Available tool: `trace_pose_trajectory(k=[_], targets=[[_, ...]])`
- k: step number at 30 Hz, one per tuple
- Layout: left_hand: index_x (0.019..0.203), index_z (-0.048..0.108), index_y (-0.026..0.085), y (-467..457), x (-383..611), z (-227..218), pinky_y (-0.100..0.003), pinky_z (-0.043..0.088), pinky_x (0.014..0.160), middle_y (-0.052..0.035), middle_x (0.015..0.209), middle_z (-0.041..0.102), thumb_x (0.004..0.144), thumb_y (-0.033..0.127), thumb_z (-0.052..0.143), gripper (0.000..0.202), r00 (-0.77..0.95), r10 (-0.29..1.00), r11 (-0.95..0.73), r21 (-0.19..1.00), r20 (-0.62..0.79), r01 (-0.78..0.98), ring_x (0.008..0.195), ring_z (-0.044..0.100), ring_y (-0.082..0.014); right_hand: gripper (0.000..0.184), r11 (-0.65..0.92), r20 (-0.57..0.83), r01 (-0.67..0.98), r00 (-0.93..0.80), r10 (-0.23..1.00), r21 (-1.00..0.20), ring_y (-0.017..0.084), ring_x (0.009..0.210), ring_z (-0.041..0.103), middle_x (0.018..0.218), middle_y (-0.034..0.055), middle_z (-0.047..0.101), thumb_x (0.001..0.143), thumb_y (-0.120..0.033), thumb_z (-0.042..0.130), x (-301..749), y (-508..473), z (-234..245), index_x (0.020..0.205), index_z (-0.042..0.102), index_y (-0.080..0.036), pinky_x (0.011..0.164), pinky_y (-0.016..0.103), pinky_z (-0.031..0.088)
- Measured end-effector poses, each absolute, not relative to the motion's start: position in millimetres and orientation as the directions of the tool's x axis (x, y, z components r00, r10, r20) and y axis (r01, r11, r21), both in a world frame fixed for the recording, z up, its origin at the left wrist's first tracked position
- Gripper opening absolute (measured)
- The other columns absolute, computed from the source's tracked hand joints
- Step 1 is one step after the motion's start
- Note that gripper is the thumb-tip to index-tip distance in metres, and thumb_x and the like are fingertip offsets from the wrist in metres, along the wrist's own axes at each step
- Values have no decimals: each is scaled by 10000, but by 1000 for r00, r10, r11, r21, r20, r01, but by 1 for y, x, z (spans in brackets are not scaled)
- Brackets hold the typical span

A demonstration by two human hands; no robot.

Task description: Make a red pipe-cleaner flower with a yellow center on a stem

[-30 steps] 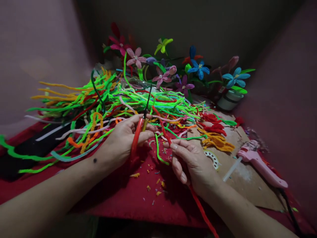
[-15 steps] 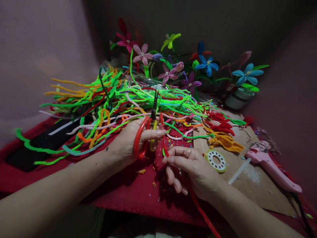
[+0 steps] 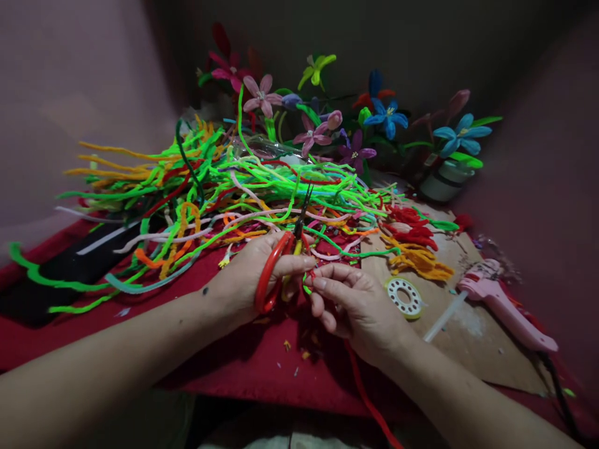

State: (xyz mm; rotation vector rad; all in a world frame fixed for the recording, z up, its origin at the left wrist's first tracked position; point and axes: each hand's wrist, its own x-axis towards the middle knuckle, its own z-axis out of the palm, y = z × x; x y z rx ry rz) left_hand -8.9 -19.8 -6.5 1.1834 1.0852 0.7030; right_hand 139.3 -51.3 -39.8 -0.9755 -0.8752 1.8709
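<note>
My left hand (image 3: 255, 268) is closed round scissors (image 3: 271, 271) with red loop handles. Their dark blades point up and away, nearly together. A yellow part shows beside the handle under my thumb; I cannot tell what it belongs to. Close against it, my right hand (image 3: 355, 299) pinches a red pipe cleaner (image 3: 362, 383), whose long tail hangs down past the table's front edge. A short bright green bit (image 3: 307, 284) shows at the pinch, between the two hands. The fingertips partly hide where the red and green pieces meet.
Behind the hands lies a heap of pipe cleaners (image 3: 281, 181), mostly green. Several fuzzy flowers (image 3: 388, 118) stand at the back, near a jar (image 3: 447, 181). To the right, a tape roll (image 3: 403, 298) and a pink glue gun (image 3: 508, 305) rest on cardboard (image 3: 496, 368).
My right hand has moved up and left, bringing the red pipe cleaner against my left fingers. The scissors have tilted slightly to the right. The view has shifted a little.
</note>
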Motion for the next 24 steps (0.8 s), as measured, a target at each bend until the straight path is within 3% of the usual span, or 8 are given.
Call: trace_pose_trajectory(k=[8, 14, 19, 22, 24], targets=[[600, 489, 177, -18, -12, -5, -222, 362, 429, 22, 430, 514, 737, 290, 570, 196, 379, 881, 220, 954, -284, 203, 409, 485, -118, 144, -465, -355, -339, -339, 871, -818, 17, 310, 367, 472, -63, 522, 769, -281, 617, 140, -52, -37, 725, 562, -155, 301, 130, 170], [589, 522, 174, -15, -18, -13, -228, 367, 435, 8, 451, 524, 774, 342, 539, 251, 447, 854, 201, 961, -267, 190, 413, 493, -118, 151, -493, -388, -337, -332, 859, -802, 15, 309, 372, 469, -68, 515, 755, -278, 637, 141, -53, -38, 719, 556, -156, 300, 125, 169], [556, 464, 180, -16, -17, -6, -228, 367, 432, 1, 456, 502, 780, 324, 516, 271, 393, 888, 138, 953, -239, 268, 435, 490, -123, 134, -474, -370, -400, -312, 875, -784, 19, 296, 371, 456, -73, 529, 738, -260, 650, 142, -51, -40, 767, 552, -174, 291, 114, 176], [756, 510, 175, -14, -20, -8, -216, 359, 417, 34, 507, 491, 788, 316, 515, 145, 346, 927, 28, 945, -147, 327, 443, 456, -113, 124, -432, -349, -450, -259, 901, -781, 23, 300, 386, 472, -65, 552, 731, -237, 644, 144, -47, -39, 782, 549, -175, 285, 109, 202], [955, 509, 176, -11, -25, -16, -224, 392, 454, 30, 617, 533, 786, 298, 521, 209, 348, 937, -137, 909, -10, 394, 500, 486, -121, 110, -388, -320, -476, -219, 922, -789, 29, 306, 404, 492, -48, 578, 719, -206, 636, 147, -45, -37, 780, 553, -168, 281, 109, 222]])
